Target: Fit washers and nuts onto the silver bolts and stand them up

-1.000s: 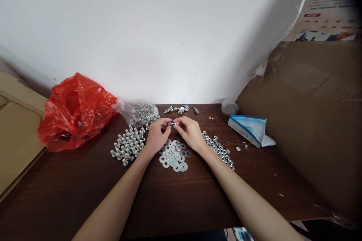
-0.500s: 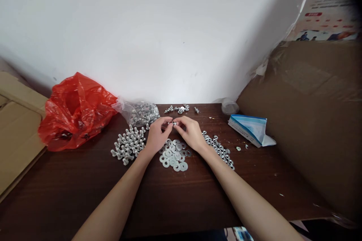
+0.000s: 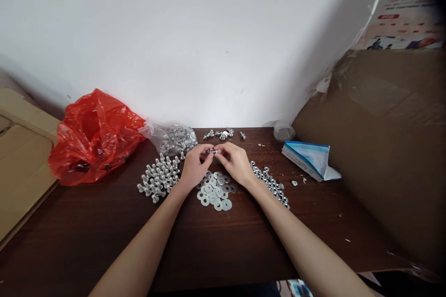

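Note:
Between my two hands, over the middle of the table, is a small silver bolt (image 3: 212, 151). My left hand (image 3: 193, 165) pinches its left part with thumb and fingers. The fingertips of my right hand (image 3: 236, 161) close on its right end; whether a nut or washer sits there is too small to tell. Flat washers (image 3: 213, 191) lie in a loose pile just below my hands. Several bolts (image 3: 160, 175) stand heads down beside my left wrist. Nuts (image 3: 270, 181) are spread to the right of my right wrist, partly hidden by the forearm.
Assembled bolts (image 3: 223, 135) lie along the wall. At the left are a clear bag of hardware (image 3: 179, 139), a red plastic bag (image 3: 95, 139) and cardboard (image 3: 24, 158). A clear cup (image 3: 283, 131), a blue-and-white packet (image 3: 306, 158) and a large carton (image 3: 383, 148) stand at the right.
More of the bolt shows between my fingertips now. Both hands have stayed in nearly the same place, and the piles look the same.

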Action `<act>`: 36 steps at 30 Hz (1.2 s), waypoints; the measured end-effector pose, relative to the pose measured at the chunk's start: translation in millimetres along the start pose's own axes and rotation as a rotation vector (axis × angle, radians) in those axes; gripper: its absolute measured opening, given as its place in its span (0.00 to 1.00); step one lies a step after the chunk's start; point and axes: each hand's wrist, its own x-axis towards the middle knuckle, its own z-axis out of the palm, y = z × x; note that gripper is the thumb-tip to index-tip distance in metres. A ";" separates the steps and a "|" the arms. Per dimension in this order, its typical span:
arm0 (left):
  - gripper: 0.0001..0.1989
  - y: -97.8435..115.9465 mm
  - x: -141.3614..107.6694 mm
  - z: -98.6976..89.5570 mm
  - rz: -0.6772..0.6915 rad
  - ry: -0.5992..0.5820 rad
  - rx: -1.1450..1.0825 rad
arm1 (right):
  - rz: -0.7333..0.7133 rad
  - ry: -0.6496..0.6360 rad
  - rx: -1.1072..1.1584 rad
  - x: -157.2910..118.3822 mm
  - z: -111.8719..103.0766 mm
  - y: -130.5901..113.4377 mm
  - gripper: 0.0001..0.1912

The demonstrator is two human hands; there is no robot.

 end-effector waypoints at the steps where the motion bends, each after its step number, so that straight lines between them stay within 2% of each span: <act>1: 0.10 0.1 0.0 -0.1 0.006 0.001 0.000 | 0.002 0.001 -0.001 0.0 0.0 0.0 0.07; 19: 0.05 -2.6 -1.2 0.5 0.038 0.017 0.026 | -0.010 -0.015 0.001 -0.7 -0.2 -2.5 0.08; 30: 0.03 -2.5 -1.6 0.0 -0.046 0.018 0.032 | -0.050 -0.057 0.002 -1.3 -0.9 -4.0 0.09; 36: 0.04 -3.7 -1.8 0.0 -0.027 0.030 0.068 | -0.043 -0.072 -0.020 -1.7 -1.4 -4.4 0.10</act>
